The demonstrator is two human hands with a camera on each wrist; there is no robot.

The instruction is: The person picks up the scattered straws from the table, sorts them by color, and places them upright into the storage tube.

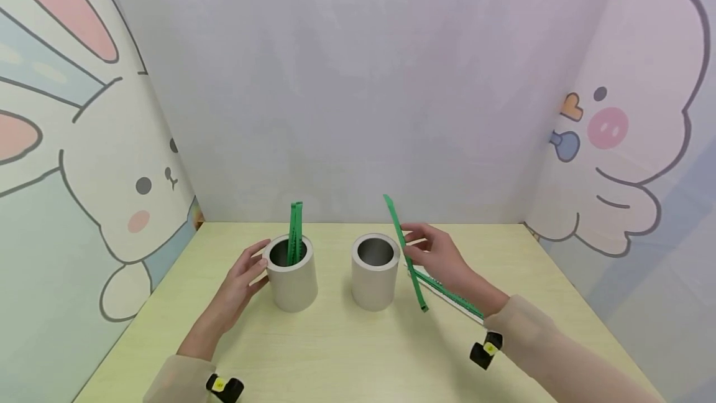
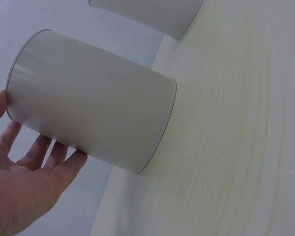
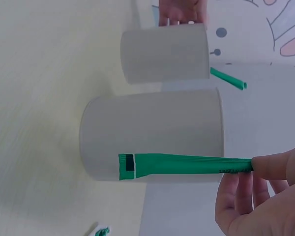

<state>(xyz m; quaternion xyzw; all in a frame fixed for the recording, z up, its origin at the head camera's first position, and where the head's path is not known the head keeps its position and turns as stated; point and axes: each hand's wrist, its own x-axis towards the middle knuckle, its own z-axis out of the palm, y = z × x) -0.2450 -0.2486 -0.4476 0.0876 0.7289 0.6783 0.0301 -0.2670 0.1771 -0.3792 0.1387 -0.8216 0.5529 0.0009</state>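
My left hand (image 1: 235,291) touches the left side of a pale cylindrical canister (image 1: 294,288), fingers spread along its wall and thumb at the rim. Several slim green packets (image 1: 295,232) stand in it, tops above the rim. My right hand (image 1: 444,260) pinches another long green packet (image 3: 182,164) near its upper part, between thumb and fingers. That packet hangs tilted, its lower end free and dark-marked. Just left of it stands a second pale canister (image 1: 373,285), with no packet showing in its dark opening. In the right wrist view the packet overlaps this canister's wall.
More green packets (image 1: 452,293) lie on a white strip on the table (image 1: 335,353), partly hidden under my right forearm. A plain curtain (image 1: 363,98) closes off the back. Panels with a cartoon rabbit (image 1: 120,204) and a cartoon chick (image 1: 632,142) stand at the sides.
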